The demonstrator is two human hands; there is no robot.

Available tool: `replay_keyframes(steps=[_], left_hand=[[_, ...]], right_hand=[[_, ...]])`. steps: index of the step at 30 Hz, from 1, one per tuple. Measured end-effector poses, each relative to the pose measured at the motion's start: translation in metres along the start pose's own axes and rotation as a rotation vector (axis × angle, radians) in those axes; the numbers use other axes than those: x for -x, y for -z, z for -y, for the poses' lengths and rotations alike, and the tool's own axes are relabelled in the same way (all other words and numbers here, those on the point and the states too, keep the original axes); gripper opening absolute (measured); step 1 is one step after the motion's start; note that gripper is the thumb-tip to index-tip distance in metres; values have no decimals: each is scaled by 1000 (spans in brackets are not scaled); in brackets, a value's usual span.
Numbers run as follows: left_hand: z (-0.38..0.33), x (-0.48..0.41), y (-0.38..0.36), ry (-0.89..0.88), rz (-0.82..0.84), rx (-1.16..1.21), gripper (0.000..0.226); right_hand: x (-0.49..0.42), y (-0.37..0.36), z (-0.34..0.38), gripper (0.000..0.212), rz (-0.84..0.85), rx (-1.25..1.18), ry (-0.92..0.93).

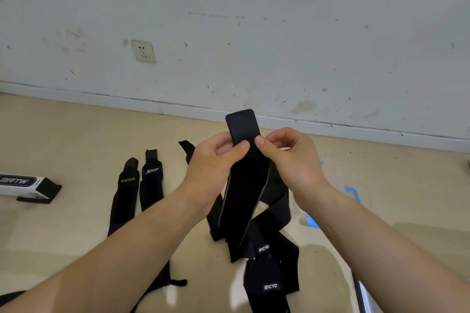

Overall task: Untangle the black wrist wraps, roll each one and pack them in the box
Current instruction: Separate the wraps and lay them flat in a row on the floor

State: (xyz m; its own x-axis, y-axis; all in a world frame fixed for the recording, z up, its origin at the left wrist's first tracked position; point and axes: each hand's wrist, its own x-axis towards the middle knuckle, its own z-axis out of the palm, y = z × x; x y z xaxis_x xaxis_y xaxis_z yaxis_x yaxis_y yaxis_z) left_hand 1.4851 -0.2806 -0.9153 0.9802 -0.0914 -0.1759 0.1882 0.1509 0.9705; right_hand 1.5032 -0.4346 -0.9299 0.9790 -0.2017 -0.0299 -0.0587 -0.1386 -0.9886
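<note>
Where your hands meet: the held wrist wrap (245, 185), a flat black strip, stands with its squared end toward 12 o'clock above your knuckles, and the rest hangs toward 6 o'clock.
Left hand (216, 157): your fingers curl behind the strip and your thumb presses its front face, pinching it.
Right hand (292, 157): you hold the same pinch mirrored, with the thumb on the strip's right edge and the fingers curled behind. Your two thumbs nearly touch.
Tangled wraps (264, 249): at 6 o'clock below your hands, black wraps cross and overlap on the floor. Two show small white-lettered tags, and the held strip's lower end runs into this heap.
Laid-out wraps (151, 180): at 8 o'clock from your hands, two lie side by side, apart from the heap.
Box (28, 185): at 9 o'clock, white and black, it lies on the floor, cut by the frame's left edge.
Floor (76, 134): beige, with blue tape marks (354, 192) at 4 o'clock.
Wall socket (143, 51): at 11 o'clock on the scuffed white wall.
</note>
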Motion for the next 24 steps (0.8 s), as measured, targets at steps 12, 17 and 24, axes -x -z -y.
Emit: replay_keyframes(steps=[12,17,24], left_hand=[[16,3,7,72,-276,-68,23],[9,3,46,46,-361,93,25],[31,10,87,61,-337,-157,21]], right_hand=[[29,-43,-16,29,230,107,1],[41,-61,-29,17,434,138,9],[56,-77,-39,13,548,34,-175]])
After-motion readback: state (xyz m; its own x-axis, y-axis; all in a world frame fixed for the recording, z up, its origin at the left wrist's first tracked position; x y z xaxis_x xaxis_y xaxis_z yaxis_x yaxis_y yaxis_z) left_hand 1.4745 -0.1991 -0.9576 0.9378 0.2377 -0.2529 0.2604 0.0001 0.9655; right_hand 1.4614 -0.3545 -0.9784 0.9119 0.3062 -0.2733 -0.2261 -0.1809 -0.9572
